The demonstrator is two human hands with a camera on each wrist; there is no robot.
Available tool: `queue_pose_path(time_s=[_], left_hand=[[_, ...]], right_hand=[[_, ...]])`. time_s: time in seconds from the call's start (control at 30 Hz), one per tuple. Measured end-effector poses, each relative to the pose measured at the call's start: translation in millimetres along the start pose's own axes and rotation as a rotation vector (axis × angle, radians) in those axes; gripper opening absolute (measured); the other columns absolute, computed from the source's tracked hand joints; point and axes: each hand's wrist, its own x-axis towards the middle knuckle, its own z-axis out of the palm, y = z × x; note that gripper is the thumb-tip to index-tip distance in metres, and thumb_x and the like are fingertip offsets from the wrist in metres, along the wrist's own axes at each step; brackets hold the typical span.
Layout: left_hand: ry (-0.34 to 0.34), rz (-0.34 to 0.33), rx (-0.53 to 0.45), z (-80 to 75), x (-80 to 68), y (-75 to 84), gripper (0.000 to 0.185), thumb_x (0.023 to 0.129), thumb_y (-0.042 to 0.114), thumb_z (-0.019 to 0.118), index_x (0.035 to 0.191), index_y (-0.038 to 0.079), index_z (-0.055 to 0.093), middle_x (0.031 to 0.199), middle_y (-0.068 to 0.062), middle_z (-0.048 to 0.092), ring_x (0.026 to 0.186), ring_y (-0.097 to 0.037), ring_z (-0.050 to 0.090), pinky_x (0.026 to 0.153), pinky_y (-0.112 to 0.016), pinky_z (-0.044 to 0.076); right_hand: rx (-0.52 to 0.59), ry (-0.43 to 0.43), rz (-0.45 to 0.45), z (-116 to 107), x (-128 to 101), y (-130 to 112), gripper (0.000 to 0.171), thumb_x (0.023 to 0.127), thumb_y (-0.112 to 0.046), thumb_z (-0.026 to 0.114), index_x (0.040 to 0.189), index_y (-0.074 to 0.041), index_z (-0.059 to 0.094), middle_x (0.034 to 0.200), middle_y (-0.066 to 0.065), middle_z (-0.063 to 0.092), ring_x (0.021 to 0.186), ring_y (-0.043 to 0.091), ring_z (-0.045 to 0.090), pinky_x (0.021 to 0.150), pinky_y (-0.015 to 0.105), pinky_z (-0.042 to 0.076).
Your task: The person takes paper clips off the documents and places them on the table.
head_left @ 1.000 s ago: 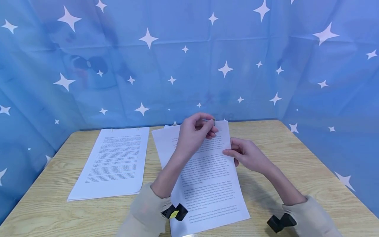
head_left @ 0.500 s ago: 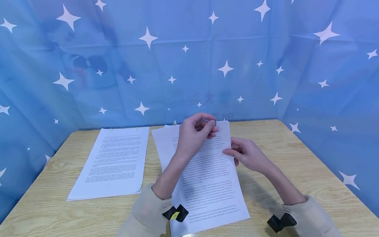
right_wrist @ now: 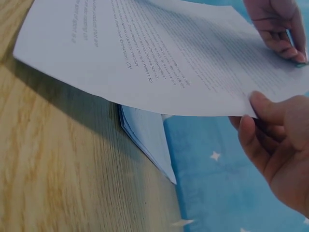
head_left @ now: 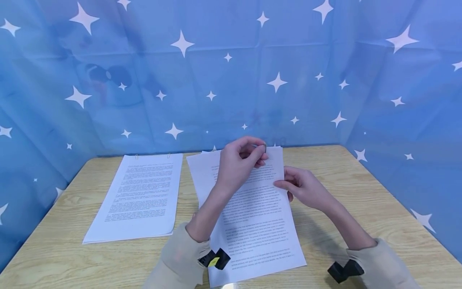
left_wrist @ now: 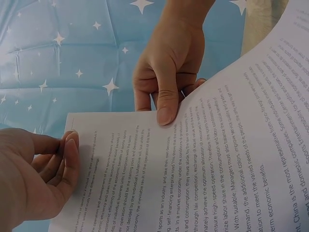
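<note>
Hands [head_left: 236, 164] [head_left: 306, 188] have barely shifted, right pinching paper [head_left: 258, 233], left apparently a clip [right_wrist: 301, 65].

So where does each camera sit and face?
Head: worn on the head, facing forward and down at the table; left hand, right hand and sleeves show.
Left wrist: worn there, facing the held paper; both hands show.
Right wrist: worn there, looking across that paper; both hands show.
Both wrist views share the starry cloth.

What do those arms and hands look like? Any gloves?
No gloves! The left hand and right hand are bare. The left sleeve and right sleeve are loose and pale beige. By the left one is a blocky black gadget with a yellow patch; by the right one, another black gadget.
</note>
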Motion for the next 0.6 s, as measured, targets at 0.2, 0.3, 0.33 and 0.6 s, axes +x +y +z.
queue_pose_path(time_s=[0.2,0.3,0.33,0.6], left_hand=[[0.024,0.013,-0.003,1.2,-0.3,1.0,0.012,0.098,0.006,0.066,0.104,-0.003,0.071,0.08,-0.013,0.072,0.067,-0.02,0.069,0.069,-0.033,0.06],[0.05,0.03,-0.026,-0.4,-0.6,3.2,0.013,0.098,0.006,0.066,0.105,-0.003,0.071,0.081,-0.013,0.072,0.067,-0.017,0.069,0.069,-0.034,0.061],[0.061,0.038,-0.036,-1.5,-0.8,4.4,0.013,0.098,0.006,0.066,0.106,-0.003,0.071,0.082,-0.013,0.072,0.068,-0.017,0.069,0.07,-0.035,0.061],[0.077,0.054,-0.051,-9.9,-1.8,15.0,0.014,0.097,0.008,0.068,0.107,-0.002,0.071,0.09,-0.015,0.071,0.079,-0.034,0.069,0.074,-0.034,0.06]], right_hand=[[-0.001,0.014,-0.006,0.4,-0.4,0.8,0.012,0.101,-0.008,0.062,0.112,-0.003,0.065,0.081,0.003,0.071,0.053,0.023,0.059,0.049,0.03,0.051],[-0.006,0.014,-0.002,0.6,0.0,2.0,0.012,0.101,-0.008,0.062,0.112,-0.003,0.065,0.082,0.003,0.072,0.054,0.023,0.059,0.049,0.03,0.052],[-0.008,0.013,0.0,0.5,0.2,2.4,0.012,0.101,-0.008,0.062,0.111,-0.003,0.064,0.082,0.003,0.072,0.054,0.023,0.059,0.049,0.03,0.052],[-0.016,0.009,0.021,-1.0,0.0,4.3,0.015,0.1,-0.008,0.063,0.114,-0.002,0.064,0.087,0.004,0.073,0.055,0.022,0.061,0.05,0.031,0.053]])
